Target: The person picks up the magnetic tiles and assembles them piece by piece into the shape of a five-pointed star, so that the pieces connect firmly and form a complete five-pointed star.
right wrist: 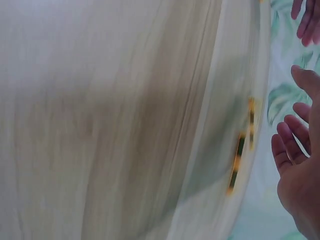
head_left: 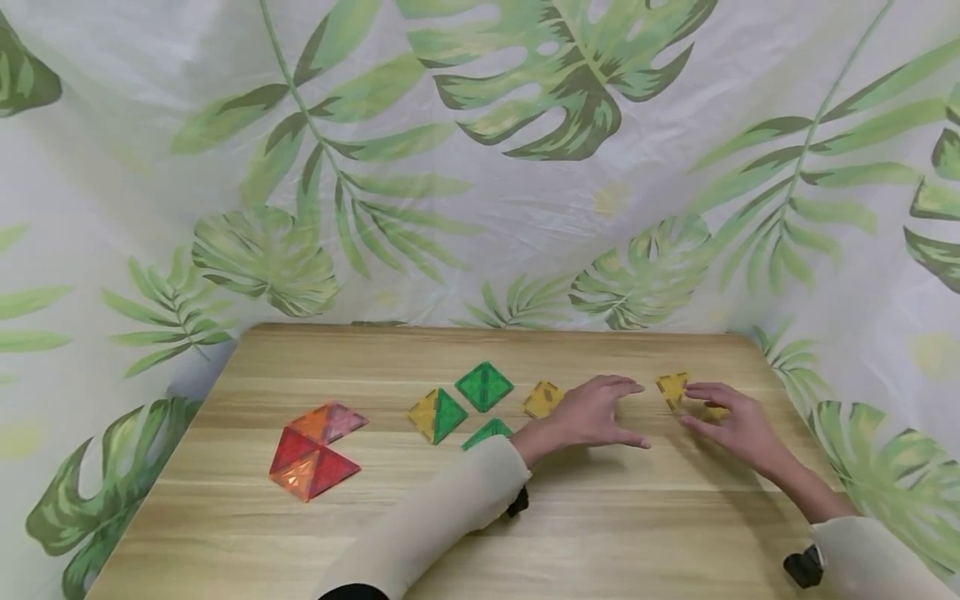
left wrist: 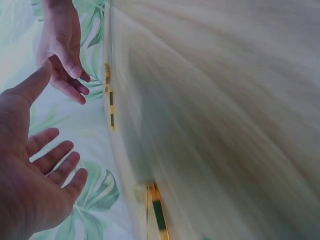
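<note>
In the head view, my left hand point(head_left: 592, 412) hovers over the table right of centre, fingers spread, holding nothing. Its back partly covers a yellow translucent magnetic tile point(head_left: 542, 402). To the right, my right hand point(head_left: 735, 421) hangs with loosely bent fingers, palm turned inward. Its fingertips overlap a yellow triangular tile point(head_left: 672, 388) in this view, while a second yellow tile point(head_left: 717, 413) shows partly behind the fingers. The right wrist view has the two yellow tiles point(right wrist: 237, 162) lying on the table, apart from the right hand point(right wrist: 300, 165), which grips nothing.
Red, orange and pink triangles form a partial fan point(head_left: 318, 454) on the left. Near the middle lie a green diamond point(head_left: 484, 386), a yellow-and-green diamond point(head_left: 437, 415) and a green triangle point(head_left: 487, 432) partly behind the left arm. A leaf-print cloth point(head_left: 480, 208) hangs behind the wooden table point(head_left: 600, 533).
</note>
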`<action>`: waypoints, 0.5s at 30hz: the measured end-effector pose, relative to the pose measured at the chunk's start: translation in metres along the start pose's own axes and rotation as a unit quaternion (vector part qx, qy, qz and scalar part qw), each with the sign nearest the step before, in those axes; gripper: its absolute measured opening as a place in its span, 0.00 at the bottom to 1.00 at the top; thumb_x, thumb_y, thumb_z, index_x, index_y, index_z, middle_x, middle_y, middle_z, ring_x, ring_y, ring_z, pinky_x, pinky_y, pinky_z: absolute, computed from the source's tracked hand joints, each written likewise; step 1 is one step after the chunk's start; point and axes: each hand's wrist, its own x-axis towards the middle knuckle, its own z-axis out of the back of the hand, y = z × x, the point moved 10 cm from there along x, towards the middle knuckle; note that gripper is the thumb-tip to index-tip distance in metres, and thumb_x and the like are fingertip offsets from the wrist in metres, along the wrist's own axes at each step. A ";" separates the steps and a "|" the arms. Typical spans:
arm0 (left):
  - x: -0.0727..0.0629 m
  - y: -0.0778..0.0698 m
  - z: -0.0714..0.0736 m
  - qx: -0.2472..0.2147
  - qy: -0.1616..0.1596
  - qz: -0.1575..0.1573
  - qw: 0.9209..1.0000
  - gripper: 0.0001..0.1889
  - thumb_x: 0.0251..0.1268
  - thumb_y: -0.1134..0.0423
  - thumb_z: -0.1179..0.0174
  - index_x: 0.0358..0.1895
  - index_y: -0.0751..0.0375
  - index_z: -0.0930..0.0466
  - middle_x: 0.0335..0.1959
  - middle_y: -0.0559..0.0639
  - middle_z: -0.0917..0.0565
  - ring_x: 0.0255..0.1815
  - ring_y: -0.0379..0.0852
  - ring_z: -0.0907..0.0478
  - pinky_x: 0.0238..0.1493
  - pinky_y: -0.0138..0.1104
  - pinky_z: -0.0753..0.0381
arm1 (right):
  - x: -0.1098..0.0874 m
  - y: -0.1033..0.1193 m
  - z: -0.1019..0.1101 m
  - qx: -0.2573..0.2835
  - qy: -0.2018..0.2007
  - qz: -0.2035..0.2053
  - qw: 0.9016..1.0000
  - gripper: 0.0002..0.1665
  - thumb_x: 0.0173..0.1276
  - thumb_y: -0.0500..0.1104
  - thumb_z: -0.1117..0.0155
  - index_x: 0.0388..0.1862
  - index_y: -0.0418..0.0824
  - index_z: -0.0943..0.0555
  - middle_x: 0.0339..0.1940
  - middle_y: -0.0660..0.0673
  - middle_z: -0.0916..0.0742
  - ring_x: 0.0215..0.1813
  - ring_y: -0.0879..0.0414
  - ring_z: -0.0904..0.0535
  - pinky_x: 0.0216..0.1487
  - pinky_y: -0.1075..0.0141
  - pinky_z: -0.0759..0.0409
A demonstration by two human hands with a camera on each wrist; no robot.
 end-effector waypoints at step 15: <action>0.042 -0.013 -0.051 -0.039 0.081 -0.028 0.996 0.51 0.66 0.35 0.31 0.85 0.53 0.43 0.85 0.46 0.40 0.86 0.41 0.49 0.83 0.31 0.50 | -0.018 -0.066 0.005 0.012 0.044 -0.100 0.994 0.26 0.62 0.41 0.17 0.56 0.31 0.13 0.58 0.28 0.13 0.57 0.61 0.17 0.53 0.88 0.31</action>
